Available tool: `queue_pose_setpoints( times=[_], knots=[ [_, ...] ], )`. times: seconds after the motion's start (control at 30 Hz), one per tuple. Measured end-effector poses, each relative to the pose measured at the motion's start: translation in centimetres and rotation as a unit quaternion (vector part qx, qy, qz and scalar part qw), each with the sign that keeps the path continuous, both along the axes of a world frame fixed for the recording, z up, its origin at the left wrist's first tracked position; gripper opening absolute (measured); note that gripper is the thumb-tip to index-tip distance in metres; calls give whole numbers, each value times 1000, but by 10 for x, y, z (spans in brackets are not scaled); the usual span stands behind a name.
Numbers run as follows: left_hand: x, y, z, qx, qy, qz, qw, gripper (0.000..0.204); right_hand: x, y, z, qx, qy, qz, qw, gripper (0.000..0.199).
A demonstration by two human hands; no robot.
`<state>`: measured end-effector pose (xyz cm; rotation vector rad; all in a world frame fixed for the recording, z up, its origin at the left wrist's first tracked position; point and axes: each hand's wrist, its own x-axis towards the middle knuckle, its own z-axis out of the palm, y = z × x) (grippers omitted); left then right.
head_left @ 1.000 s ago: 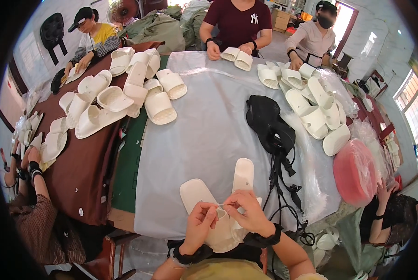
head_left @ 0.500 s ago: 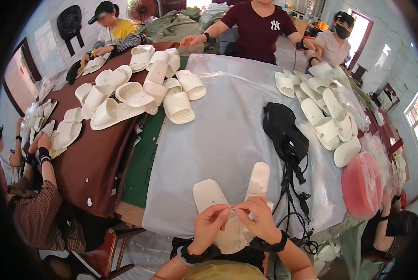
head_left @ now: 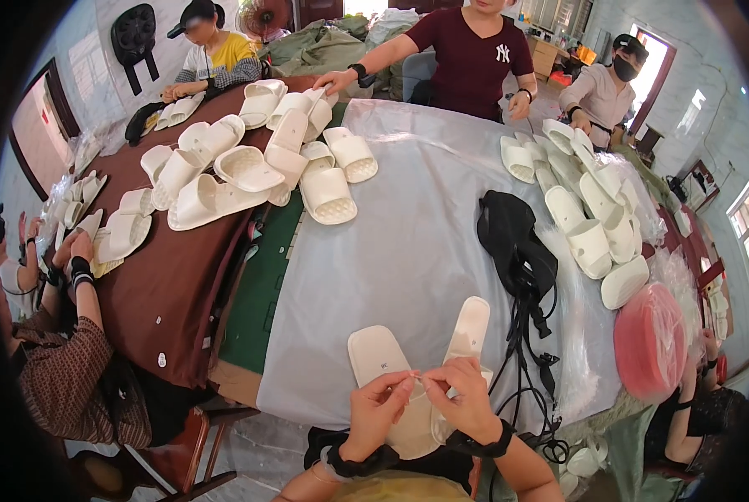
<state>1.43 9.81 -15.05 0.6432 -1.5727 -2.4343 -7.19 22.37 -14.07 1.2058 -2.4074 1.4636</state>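
Observation:
My left hand [head_left: 378, 413] and my right hand [head_left: 465, 402] meet in front of me, each with thumb and fingertips pinched together. Between the fingertips is a tiny pale piece, too small to make out. Under my hands lie two cream slide slippers at the near edge of the table: the left slipper [head_left: 374, 347] shows its insole, and the right slipper [head_left: 470, 325] points away at a slant. My hands cover part of both. Dark bands wrap both my wrists.
Grey plastic sheeting [head_left: 408, 217] covers the table. Cream slippers are piled at left [head_left: 249, 167] and right [head_left: 588, 209]. A black bag [head_left: 515, 238] with trailing cords and a pink roll [head_left: 649, 343] stand to the right. Several co-workers sit or stand around.
My hands stay pinched together above the slippers. Across the table, the person in the maroon shirt has reached a hand onto the left slipper pile. The view has shifted slightly.

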Motion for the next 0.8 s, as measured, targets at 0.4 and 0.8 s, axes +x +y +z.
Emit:
queue_pose_setpoints(
  times=[0.4, 0.8],
  knots=[
    [-4, -5, -14, -381, 152, 77, 909, 12, 0, 3, 2, 31, 119, 3, 992, 14],
    [3, 7, 4, -393, 99, 39, 913, 8, 12, 1, -3, -24, -7, -54, 998, 16]
  ],
)
